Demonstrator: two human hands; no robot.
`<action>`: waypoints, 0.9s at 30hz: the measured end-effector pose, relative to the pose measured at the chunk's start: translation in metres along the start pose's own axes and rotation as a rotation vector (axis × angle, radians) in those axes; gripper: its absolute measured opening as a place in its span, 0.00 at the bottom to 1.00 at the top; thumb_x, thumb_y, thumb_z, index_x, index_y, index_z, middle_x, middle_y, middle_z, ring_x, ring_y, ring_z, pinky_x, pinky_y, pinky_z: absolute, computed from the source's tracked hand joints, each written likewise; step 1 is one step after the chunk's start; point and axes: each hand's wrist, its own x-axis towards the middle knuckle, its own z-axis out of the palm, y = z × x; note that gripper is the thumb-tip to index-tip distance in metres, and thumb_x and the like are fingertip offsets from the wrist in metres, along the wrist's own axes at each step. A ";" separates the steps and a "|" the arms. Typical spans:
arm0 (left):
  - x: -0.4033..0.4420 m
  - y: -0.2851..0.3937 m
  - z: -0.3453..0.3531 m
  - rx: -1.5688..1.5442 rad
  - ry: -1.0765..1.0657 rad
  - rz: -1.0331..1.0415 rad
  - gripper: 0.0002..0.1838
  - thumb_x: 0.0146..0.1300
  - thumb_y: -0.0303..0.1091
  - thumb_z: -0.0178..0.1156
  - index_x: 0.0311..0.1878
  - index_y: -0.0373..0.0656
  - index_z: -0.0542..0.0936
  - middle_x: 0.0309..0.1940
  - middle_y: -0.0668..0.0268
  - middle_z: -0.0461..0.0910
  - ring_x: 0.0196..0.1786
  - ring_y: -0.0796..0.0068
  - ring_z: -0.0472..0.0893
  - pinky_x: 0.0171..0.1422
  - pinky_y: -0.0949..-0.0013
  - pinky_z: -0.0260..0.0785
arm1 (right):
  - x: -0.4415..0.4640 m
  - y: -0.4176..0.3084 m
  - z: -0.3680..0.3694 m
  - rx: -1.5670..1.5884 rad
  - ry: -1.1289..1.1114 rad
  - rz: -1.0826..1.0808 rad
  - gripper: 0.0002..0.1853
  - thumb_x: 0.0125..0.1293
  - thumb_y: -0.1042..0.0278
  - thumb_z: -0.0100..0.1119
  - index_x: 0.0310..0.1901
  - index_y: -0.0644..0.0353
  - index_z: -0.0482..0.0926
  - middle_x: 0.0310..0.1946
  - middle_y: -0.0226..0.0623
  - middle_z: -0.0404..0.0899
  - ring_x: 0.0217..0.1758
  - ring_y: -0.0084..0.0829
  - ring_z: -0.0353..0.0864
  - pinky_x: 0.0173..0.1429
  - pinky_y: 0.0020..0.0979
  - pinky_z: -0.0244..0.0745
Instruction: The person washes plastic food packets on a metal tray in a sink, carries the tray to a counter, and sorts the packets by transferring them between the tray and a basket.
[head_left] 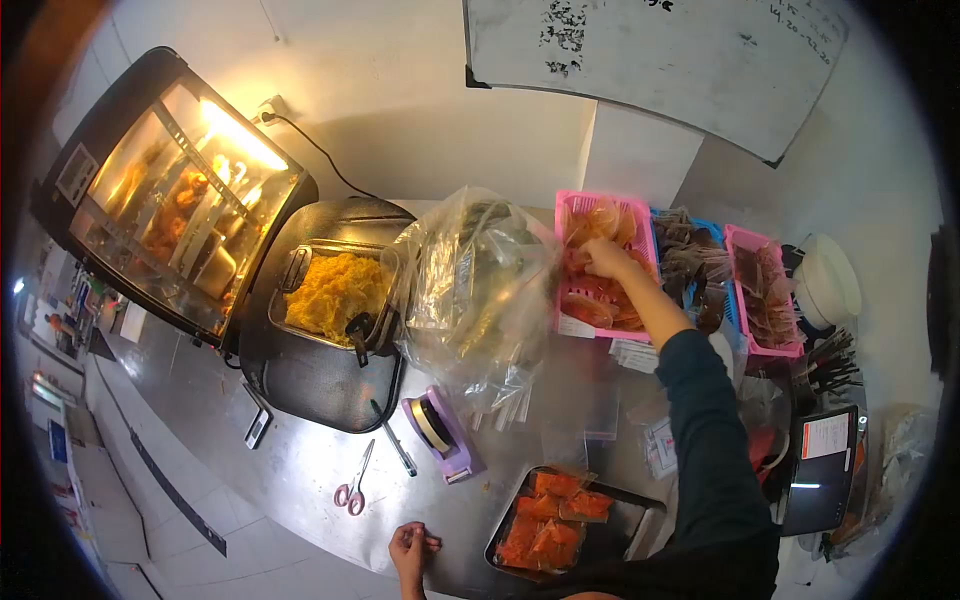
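My right hand [606,260] reaches into a pink basket [649,232] that holds small bags of orange-red contents; its fingertips are among the bags and I cannot make out what they grip. My left hand [413,545] is at the front edge of the metal table, its fingers curled, with nothing visible in them. Between the hands lies a dark tray [497,535] with several flat packets of orange-red food [552,527]. Left of it are pink-handled scissors [353,490], a pen [396,440] and a purple tape dispenser [447,447].
A large clear plastic bag [478,290] stands mid-table beside a black pan [330,385] with a container of yellow food [338,293]. A lit display warmer [180,210] is at left. Right are a blue basket [735,300], another pink basket [790,348] and a black device [820,480].
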 end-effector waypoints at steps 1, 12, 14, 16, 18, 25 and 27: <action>0.000 0.000 -0.001 0.003 -0.004 -0.011 0.07 0.59 0.28 0.51 0.37 0.33 0.69 0.19 0.59 0.75 0.19 0.71 0.76 0.23 0.74 0.71 | -0.002 -0.005 -0.003 -0.025 -0.098 -0.029 0.16 0.42 0.72 0.57 0.38 0.55 0.77 0.34 0.44 0.76 0.38 0.41 0.76 0.41 0.37 0.71; 0.001 -0.001 0.000 -0.028 -0.022 0.008 0.07 0.59 0.29 0.51 0.37 0.35 0.70 0.17 0.59 0.75 0.17 0.73 0.75 0.22 0.75 0.70 | -0.053 -0.052 -0.039 0.485 -0.351 0.116 0.22 0.55 0.56 0.54 0.48 0.61 0.71 0.43 0.35 0.74 0.48 0.29 0.70 0.52 0.27 0.62; 0.001 0.001 0.001 0.002 -0.021 0.001 0.07 0.59 0.29 0.50 0.36 0.35 0.70 0.17 0.58 0.75 0.18 0.72 0.75 0.22 0.74 0.70 | -0.060 -0.062 -0.042 0.541 -0.279 0.139 0.24 0.57 0.52 0.49 0.51 0.61 0.68 0.46 0.35 0.70 0.51 0.30 0.66 0.55 0.28 0.59; 0.002 0.002 -0.001 0.020 -0.026 0.007 0.07 0.59 0.29 0.50 0.36 0.35 0.70 0.17 0.59 0.74 0.18 0.72 0.75 0.22 0.74 0.70 | -0.041 -0.029 -0.009 0.511 -0.251 0.082 0.29 0.58 0.46 0.43 0.54 0.61 0.63 0.52 0.38 0.64 0.56 0.32 0.60 0.59 0.29 0.54; 0.004 -0.005 -0.004 0.027 -0.035 0.020 0.06 0.58 0.28 0.51 0.36 0.35 0.70 0.16 0.59 0.73 0.18 0.71 0.75 0.22 0.72 0.70 | -0.026 0.005 0.025 0.482 -0.230 0.031 0.33 0.59 0.41 0.38 0.58 0.61 0.58 0.58 0.41 0.57 0.62 0.34 0.54 0.63 0.30 0.48; -0.006 0.013 0.006 0.167 -0.021 0.026 0.11 0.59 0.34 0.52 0.35 0.34 0.70 0.19 0.65 0.70 0.20 0.76 0.72 0.25 0.74 0.68 | -0.177 -0.095 -0.040 0.315 0.217 -0.253 0.18 0.57 0.60 0.52 0.45 0.62 0.70 0.43 0.43 0.71 0.48 0.36 0.70 0.53 0.31 0.62; -0.009 0.016 0.010 0.310 -0.053 0.049 0.13 0.61 0.36 0.49 0.38 0.34 0.71 0.20 0.65 0.73 0.20 0.79 0.72 0.25 0.78 0.65 | -0.232 -0.132 -0.049 0.413 0.225 -0.205 0.16 0.54 0.63 0.54 0.43 0.63 0.71 0.40 0.44 0.72 0.45 0.35 0.72 0.50 0.31 0.65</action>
